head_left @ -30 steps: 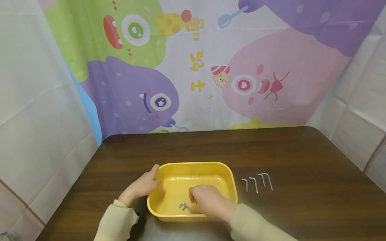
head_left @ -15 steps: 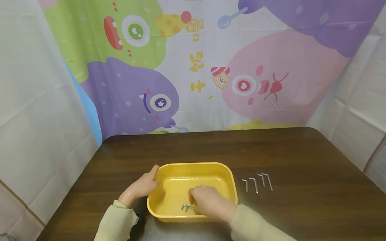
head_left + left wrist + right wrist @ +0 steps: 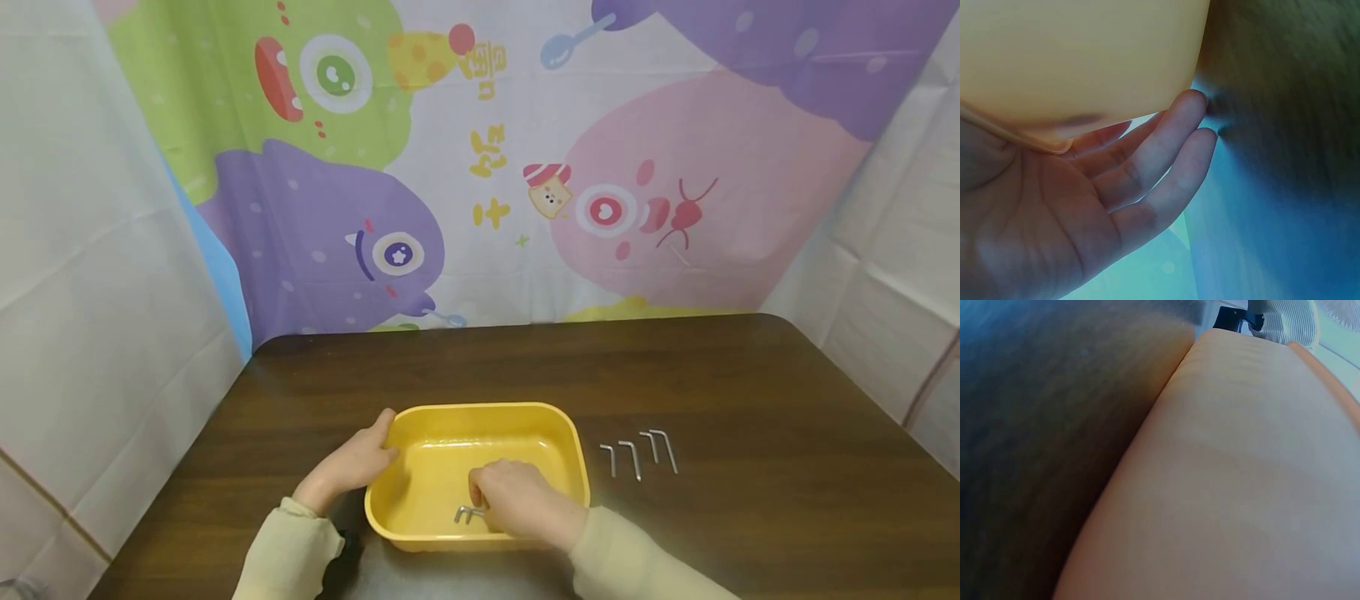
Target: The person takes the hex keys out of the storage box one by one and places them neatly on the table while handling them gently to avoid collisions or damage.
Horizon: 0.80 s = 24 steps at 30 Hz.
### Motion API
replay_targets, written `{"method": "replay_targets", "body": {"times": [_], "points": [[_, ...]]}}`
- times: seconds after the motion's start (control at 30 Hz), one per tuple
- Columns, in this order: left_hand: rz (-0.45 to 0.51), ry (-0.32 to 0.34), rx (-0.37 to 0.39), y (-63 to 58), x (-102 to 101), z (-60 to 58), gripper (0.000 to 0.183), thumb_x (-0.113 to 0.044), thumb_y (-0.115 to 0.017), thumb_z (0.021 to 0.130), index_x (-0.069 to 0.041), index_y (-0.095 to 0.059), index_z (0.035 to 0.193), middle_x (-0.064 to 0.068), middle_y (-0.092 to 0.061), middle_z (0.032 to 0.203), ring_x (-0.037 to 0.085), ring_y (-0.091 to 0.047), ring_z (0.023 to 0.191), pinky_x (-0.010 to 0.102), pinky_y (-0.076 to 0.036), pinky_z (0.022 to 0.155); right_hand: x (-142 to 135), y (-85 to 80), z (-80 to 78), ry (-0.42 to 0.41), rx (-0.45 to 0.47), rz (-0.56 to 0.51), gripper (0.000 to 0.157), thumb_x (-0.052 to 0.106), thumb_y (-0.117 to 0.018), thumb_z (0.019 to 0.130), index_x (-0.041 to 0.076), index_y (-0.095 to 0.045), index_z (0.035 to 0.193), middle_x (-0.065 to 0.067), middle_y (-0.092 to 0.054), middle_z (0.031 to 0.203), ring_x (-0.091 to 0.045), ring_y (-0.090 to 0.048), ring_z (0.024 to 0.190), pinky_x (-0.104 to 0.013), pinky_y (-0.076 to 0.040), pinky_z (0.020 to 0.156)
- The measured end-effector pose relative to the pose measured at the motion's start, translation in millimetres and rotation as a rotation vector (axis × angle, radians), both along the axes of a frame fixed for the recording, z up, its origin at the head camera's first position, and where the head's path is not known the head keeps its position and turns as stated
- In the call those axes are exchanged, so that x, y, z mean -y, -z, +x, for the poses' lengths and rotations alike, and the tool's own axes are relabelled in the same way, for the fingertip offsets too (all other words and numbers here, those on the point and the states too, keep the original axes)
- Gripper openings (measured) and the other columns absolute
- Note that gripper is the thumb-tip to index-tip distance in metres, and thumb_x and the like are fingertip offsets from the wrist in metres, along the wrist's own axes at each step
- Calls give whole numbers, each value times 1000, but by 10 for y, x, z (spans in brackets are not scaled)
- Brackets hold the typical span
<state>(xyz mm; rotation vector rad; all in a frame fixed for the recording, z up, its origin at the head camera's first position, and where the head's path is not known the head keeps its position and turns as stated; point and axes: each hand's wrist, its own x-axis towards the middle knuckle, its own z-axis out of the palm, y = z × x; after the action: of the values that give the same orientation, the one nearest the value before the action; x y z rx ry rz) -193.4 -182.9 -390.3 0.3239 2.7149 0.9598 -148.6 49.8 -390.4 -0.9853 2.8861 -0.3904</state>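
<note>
Pinching yellow tub [image 3: 480, 433] w/ my L grip [image 3: 351, 464]; my R grip [image 3: 521, 500] inside, by hex keys [image 3: 459, 515], can't tell if clamped on 'em.

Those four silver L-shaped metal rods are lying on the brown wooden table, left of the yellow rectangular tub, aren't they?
Left is wrong: the head view shows four silver L-shaped metal rods on the brown wooden table, right of the yellow rectangular tub.

Plain, pale-yellow sleeves [image 3: 645, 558] are showing.
Behind the left hand [image 3: 357, 462], the left cuff [image 3: 311, 525] is bunching into folds; behind the right hand [image 3: 525, 502], the right cuff [image 3: 592, 533] is lying smoother.
</note>
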Motion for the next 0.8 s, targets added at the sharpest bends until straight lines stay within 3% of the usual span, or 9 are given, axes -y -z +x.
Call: {"method": "replay_targets", "body": {"times": [0.47,0.63,0.8], "points": [[-7,-8,3,5,-13,-11,49,-5,-45,88,7,-27,132,28,-49,122,24,-54,93,42,-43,84,-7,16,-7,7,-31,2,17,5,-66,63,17,-56,69,10,-47,62,-6,-43,58,-22,-35,50],[-6,-9,-1,13,-14,-16,46,-4,-45,88,6,-29,130,26,-52,117,23,-54,87,39,-44,79,-14,30,-23,0,-84,-49,15,5,-65,66,17,-56,69,9,-50,64,-6,-45,58,-21,-35,49],[-6,-1,0,2,-10,-6,49,-5,-44,88,8,-26,132,29,-48,123,24,-54,93,41,-43,83,-41,25,-26,10,-120,-112,11,7,-63,69,16,-58,70,6,-53,66,-6,-47,59,-21,-36,50]]}}
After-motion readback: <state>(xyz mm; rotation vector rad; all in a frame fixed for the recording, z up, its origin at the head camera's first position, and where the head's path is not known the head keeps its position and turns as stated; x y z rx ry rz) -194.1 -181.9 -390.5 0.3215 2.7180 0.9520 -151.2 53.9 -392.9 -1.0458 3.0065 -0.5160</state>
